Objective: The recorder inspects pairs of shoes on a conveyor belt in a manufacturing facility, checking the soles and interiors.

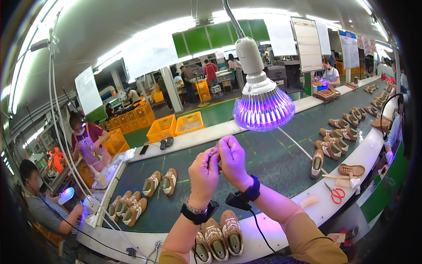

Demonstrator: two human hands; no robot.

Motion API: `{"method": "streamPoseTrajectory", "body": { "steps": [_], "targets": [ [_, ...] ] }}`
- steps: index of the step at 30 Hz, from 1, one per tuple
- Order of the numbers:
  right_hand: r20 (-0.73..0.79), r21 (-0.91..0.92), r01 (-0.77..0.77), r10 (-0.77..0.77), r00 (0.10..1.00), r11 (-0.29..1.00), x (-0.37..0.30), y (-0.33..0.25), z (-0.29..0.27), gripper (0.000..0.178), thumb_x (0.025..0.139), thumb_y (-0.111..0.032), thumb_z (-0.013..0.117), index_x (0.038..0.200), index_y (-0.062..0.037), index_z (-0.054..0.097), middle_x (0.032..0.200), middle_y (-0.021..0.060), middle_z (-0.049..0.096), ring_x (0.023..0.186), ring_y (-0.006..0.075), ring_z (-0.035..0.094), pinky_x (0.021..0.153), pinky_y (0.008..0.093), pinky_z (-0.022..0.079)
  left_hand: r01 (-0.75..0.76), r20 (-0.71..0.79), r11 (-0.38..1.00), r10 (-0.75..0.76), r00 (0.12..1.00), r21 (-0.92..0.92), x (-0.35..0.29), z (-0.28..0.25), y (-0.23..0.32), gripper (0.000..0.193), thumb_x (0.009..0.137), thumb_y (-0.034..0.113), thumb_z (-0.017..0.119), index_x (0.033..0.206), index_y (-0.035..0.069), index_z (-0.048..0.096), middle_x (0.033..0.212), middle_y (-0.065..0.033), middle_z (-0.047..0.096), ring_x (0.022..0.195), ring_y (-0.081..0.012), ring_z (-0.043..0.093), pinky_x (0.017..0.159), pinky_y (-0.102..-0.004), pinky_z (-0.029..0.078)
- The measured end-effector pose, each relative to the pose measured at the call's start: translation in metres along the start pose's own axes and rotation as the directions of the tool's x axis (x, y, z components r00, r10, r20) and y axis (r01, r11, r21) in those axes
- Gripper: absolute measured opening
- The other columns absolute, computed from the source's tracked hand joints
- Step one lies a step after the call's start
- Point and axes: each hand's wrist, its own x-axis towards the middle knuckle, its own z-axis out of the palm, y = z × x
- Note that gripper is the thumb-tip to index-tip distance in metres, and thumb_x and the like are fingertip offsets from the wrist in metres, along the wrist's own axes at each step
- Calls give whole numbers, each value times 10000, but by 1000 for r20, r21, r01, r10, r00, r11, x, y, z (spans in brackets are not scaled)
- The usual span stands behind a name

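My left hand (203, 177) and my right hand (233, 159) meet fingertip to fingertip above the green conveyor belt (259, 163). Both are closed in a pinch around something small that I cannot make out. A lit purple lamp (263, 108) hangs from a flexible neck just beyond and right of them. Below my forearms, several brown sneakers (214, 240) with pale laces stand at the near edge, partly hidden by my left wrist. Each wrist wears a dark strap, with a black cable hanging below my right one.
Pairs of brown sneakers (158, 182) stand on the belt at left, and more (332, 147) run up its right side. Red-handled scissors (336, 193) and a shoe sole (351, 170) lie on the white right ledge. Co-workers (90, 138) work at left; yellow crates (161, 127) stand beyond.
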Motion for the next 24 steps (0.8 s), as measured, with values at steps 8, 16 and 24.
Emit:
{"method": "streamPoseTrajectory", "body": {
  "steps": [8, 16, 24],
  "targets": [
    [-14, -119, 92, -94, 995, 989, -6, -1, -4, 149, 936, -112, 461, 823, -24, 502, 699, 11, 530, 633, 50, 479, 552, 226, 407, -224, -17, 941, 236, 972, 255, -3, 2, -2, 180, 839, 39, 591, 1017, 27, 618, 830, -136, 606, 729, -277, 623, 633, -338, 492],
    [-21, -143, 79, -83, 996, 987, -16, 7, -7, 131, 931, -102, 463, 836, -26, 511, 714, 17, 534, 651, 64, 488, 577, 229, 415, -280, -17, 907, 300, 954, 315, -12, 4, -9, 152, 844, 40, 581, 995, 34, 585, 844, -141, 595, 746, -318, 612, 631, -361, 488],
    [-3, -118, 96, -97, 995, 988, -15, 17, -1, 113, 935, -98, 461, 863, -26, 510, 752, 23, 548, 662, 58, 496, 585, 222, 423, -281, -25, 893, 309, 951, 353, -6, -2, -15, 107, 846, 45, 578, 949, 25, 561, 821, -146, 583, 723, -334, 597, 600, -382, 470]
  ]
}}
